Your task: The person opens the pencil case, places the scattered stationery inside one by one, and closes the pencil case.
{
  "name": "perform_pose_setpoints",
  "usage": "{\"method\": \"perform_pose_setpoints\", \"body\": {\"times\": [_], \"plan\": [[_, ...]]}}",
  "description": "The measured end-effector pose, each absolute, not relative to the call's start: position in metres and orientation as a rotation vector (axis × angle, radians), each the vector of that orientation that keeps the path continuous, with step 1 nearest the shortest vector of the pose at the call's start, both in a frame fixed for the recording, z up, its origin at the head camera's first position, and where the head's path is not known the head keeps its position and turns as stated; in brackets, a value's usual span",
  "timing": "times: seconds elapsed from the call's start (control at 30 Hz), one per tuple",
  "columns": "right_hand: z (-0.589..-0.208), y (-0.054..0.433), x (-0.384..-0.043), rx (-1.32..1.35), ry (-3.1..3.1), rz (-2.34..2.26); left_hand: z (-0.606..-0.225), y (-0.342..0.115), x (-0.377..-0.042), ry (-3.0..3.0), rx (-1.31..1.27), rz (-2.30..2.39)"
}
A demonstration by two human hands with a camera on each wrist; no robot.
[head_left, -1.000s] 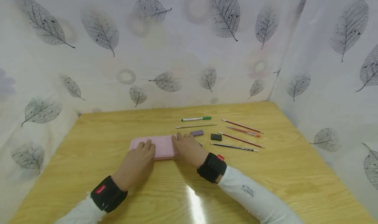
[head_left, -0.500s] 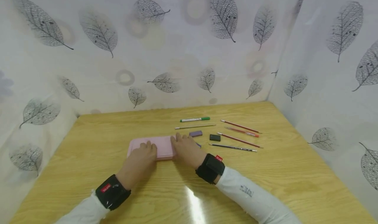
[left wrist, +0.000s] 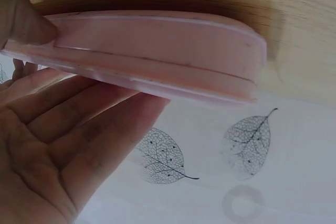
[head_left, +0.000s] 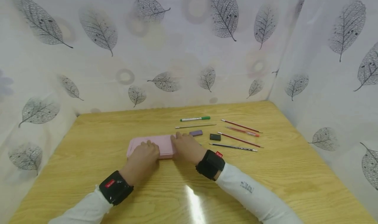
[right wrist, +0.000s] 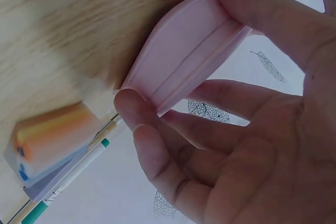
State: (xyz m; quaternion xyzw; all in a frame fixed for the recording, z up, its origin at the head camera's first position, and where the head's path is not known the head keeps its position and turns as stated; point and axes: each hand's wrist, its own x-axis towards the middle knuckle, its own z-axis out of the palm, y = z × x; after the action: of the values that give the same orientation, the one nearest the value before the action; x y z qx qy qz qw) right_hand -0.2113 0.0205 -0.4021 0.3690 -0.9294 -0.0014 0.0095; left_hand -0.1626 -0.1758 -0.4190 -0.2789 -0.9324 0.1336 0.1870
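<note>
A pink pencil case lies flat on the wooden table, its long front side facing the person. My right hand holds its right end, thumb along the front side and fingertips curled at the end. Farther left, my left hand grips the front edge. In the left wrist view its thumb presses at the seam line on the side while the fingers reach across the top. From the thumb, the seam runs along the side towards the case's left end. A zip pull is not visible.
Right of the case lie a purple block, a black block, a green-capped marker, an orange pen and several pencils. A banded eraser-like block sits beside my right hand. A leaf-patterned cloth stands behind.
My left hand has slid rightwards along the front edge of the pencil case, closer to the right hand. The right hand stays on the right end, and the case has hardly moved.
</note>
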Motion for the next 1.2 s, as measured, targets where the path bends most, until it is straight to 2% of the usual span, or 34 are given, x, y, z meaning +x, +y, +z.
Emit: {"method": "perform_pose_setpoints", "body": {"times": [1.2], "plan": [[-0.394, 0.02, -0.223, 1.18, -2.936, 0.259, -0.423, -0.173, -0.168, -2.638, -0.735, 0.405]]}}
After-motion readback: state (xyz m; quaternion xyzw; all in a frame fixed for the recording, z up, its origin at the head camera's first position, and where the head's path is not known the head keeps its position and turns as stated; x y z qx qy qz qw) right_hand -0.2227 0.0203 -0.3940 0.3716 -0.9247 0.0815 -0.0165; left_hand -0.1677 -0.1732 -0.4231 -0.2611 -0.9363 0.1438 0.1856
